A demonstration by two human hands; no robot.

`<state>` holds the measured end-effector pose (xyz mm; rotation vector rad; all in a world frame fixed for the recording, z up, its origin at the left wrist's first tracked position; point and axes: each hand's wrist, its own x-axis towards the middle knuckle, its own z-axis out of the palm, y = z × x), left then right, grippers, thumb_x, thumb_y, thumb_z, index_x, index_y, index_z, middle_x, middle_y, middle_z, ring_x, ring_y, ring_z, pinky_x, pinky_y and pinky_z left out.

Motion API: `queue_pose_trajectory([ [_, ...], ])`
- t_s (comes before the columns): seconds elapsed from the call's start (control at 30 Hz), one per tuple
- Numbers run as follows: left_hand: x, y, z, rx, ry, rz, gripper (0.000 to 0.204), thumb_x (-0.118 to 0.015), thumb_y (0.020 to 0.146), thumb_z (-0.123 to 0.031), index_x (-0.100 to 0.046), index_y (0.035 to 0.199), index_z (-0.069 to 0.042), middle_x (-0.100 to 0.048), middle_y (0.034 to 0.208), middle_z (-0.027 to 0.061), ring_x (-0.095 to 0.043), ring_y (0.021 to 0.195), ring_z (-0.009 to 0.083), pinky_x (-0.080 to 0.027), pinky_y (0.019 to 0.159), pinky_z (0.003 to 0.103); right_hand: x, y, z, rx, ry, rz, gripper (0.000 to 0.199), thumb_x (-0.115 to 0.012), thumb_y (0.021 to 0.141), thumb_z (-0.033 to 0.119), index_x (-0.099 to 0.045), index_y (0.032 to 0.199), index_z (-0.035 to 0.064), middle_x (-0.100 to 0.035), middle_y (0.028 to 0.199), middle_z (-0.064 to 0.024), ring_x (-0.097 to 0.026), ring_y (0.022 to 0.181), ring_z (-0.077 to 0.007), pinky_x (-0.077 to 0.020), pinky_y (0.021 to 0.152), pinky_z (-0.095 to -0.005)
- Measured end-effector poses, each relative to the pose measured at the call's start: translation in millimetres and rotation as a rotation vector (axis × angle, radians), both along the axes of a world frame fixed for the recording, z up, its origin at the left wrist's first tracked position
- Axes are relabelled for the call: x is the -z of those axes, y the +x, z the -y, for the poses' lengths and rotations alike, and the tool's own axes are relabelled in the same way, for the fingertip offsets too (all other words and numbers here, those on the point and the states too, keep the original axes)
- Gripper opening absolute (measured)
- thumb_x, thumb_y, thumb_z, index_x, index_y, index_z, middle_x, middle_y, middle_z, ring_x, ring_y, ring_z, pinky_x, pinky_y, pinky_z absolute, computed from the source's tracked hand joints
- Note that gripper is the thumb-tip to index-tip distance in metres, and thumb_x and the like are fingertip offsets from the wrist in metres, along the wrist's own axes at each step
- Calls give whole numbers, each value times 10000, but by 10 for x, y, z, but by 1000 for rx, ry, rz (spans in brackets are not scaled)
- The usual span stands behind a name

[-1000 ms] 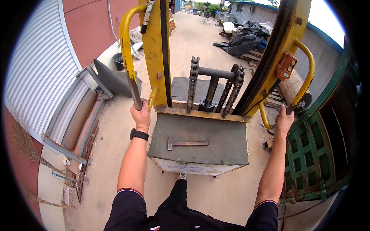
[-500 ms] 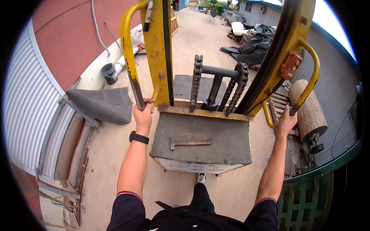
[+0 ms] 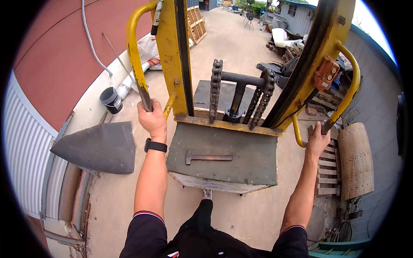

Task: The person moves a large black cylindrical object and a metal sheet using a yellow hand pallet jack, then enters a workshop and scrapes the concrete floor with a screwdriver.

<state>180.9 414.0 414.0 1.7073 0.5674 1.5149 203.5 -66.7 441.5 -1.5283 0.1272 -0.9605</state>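
Note:
My left hand [image 3: 152, 119] is wrapped round the worn lower part of the left yellow handle [image 3: 137, 56] of a wheeled lift stacker. On the other side, my right hand [image 3: 318, 139] grips the lower part of the right yellow handle [image 3: 353, 81]. Between the handles rise the yellow mast [image 3: 174, 60] and two roller chains [image 3: 216, 91] over a dark crossbar and piston. A hammer [image 3: 211, 158] lies flat on the grey-green top [image 3: 254, 148] of the box-like base in front of me. An orange push-button control box [image 3: 326, 74] is fixed on the right mast post.
At left lie a dark grey sheet [image 3: 101, 148] and a black bucket [image 3: 111, 101] near the red wall. On the right are a wooden pallet [image 3: 328, 172] and a large perforated roll [image 3: 356, 161]. Dark tarps and stacked wood line the right side further ahead along the concrete yard [image 3: 228, 38].
The surroundings have slid back toward me on both sides as I and the stacker move forward. My foot has shifted left. Both hands keep their hold; the hammer stays on the base.

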Motion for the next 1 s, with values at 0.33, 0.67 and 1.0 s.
queue_pose_trajectory([
  [0.33, -88, 475, 128, 121, -54, -12, 437, -702, 864, -322, -497, 1053, 14, -579, 797, 92, -550, 693, 202, -460, 688, 360, 62, 604, 167, 110, -71, 39, 163, -606, 937, 124, -529, 820, 43, -410, 609, 62, -359, 501, -35, -279, 457, -232],
  [0.67, -51, 1125, -308, 210, 156, 59, 588, -392, 990, -535, -523, 931, 34, -484, 879, 128, -467, 857, 279, -370, 810, 361, -72, 1289, -204, 65, -58, 45, 171, -610, 943, 125, -513, 821, 55, -386, 640, 74, -349, 539, -34, -275, 489, -229],
  [1.0, 38, 1656, -590, 132, 234, 148, 479, -357, 999, -374, -568, 1017, 55, -570, 981, 186, -537, 929, 316, -401, 881, 379, -133, 1548, -528, -153, 100, 99, 249, -562, 978, 286, -483, 857, 83, -391, 638, 52, -361, 520, -34, -283, 465, -214],
])
